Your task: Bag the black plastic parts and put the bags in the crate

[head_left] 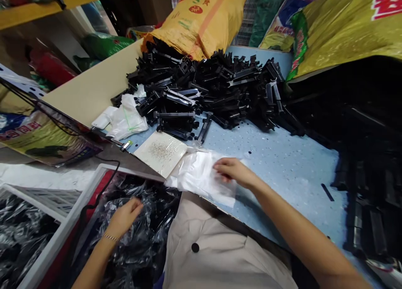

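My left hand (125, 215), a band at its wrist, is over a crate of black parts packed in clear plastic bags (138, 234). Its fingers are curled together, slightly blurred, and no item shows in them. On the blue tabletop, my right hand (232, 171) has its fingertips bent in and closed at a stack of clear plastic bags (199, 174); the fingers are partly blurred. Left of the stack lies a pale square board (161, 153) with small brown specks on it. A large heap of loose black plastic brackets (220, 88) lies beyond both.
An orange woven sack (204, 21) lies open behind the heap. On the right, a yellow sack (351, 29) stands over more dark parts. A crumpled white bag (127, 117) lies at the table's left. Another white crate (40, 197) and a black cable (97, 197) are at lower left.
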`<state>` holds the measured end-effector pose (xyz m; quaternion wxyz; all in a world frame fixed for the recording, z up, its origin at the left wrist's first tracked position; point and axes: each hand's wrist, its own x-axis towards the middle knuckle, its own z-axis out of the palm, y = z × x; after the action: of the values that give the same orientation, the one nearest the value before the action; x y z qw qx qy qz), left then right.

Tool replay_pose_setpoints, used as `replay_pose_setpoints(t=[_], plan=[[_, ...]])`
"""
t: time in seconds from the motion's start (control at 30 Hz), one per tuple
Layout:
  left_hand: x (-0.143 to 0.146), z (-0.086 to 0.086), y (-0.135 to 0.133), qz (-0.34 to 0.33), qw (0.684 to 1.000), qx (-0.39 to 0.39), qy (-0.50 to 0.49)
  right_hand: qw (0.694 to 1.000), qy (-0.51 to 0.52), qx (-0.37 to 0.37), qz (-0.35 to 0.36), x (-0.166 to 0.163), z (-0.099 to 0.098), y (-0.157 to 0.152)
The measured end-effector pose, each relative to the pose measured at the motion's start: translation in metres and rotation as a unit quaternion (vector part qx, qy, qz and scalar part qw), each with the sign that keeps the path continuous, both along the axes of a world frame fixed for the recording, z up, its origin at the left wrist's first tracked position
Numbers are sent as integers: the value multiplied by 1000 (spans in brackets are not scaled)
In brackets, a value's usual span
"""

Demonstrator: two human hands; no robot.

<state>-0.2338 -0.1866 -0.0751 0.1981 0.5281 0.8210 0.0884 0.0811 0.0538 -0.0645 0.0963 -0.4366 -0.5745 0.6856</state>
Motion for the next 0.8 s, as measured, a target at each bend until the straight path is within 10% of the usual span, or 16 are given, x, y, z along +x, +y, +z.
replay_pose_setpoints(t=[0.17, 0.37, 0.8], plan=[[17, 0, 96, -218, 943, 184, 171, 986, 30, 122, 110, -59, -8, -24], [13, -8, 113, -319, 897, 167, 256, 822, -1, 536, 191, -53, -39, -25], [-19, 9, 110, -328, 883, 264, 206, 905, 207, 371, -20, -103, -61, -39]])
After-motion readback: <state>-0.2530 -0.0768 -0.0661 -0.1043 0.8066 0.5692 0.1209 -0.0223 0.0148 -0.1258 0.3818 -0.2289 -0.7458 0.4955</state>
